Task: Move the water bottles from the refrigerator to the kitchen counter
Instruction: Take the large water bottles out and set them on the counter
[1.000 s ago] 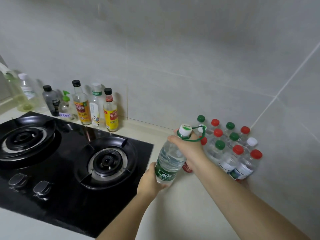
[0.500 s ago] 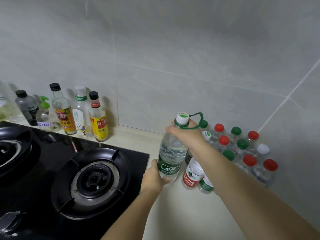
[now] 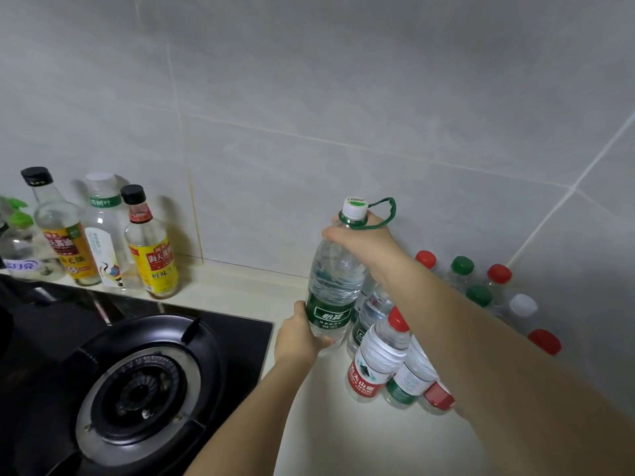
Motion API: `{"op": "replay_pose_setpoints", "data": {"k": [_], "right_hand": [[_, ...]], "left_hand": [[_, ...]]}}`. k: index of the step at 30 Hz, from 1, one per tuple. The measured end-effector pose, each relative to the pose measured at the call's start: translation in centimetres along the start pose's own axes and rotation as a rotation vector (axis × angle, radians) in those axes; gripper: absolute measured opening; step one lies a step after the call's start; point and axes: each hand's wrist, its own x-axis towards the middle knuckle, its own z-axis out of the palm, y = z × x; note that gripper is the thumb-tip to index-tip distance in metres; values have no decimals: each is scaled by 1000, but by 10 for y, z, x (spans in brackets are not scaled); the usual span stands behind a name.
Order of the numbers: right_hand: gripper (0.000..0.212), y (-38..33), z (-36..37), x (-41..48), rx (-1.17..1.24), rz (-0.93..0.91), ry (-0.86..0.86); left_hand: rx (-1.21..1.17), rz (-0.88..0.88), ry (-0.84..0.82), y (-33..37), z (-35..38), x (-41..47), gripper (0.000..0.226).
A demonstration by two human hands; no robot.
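A large clear water bottle (image 3: 335, 280) with a green label, white cap and green carry loop stands upright on the cream counter (image 3: 360, 438), just left of a cluster of small water bottles (image 3: 378, 359) with red, green and white caps. My right hand (image 3: 367, 243) grips its neck and shoulder from above. My left hand (image 3: 299, 338) holds its lower body at the label. My right forearm hides part of the cluster.
A black gas stove (image 3: 137, 379) with a round burner fills the lower left. Sauce and oil bottles (image 3: 151, 249) line the tiled wall (image 3: 343, 97) behind it. The wall corner closes in behind the small bottles on the right.
The view has closed in and shifted right along the counter. Both hands have kept their hold on the large bottle, which now stands closer against the small bottles.
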Motion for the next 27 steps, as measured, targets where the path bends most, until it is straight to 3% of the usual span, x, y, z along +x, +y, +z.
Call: {"op": "replay_pose_setpoints", "data": {"k": [13,23,27], "right_hand": [[14,6,-10,28,46,-30,-7],[21,10,-10,39,64,-10,-23],[30,7,-13,30,21,-24,-20]], "left_hand": [[58,3,21,14,14,23,59],[66,33,24,9,17,30,57],[40,30,-65,11,8,26,70]]}}
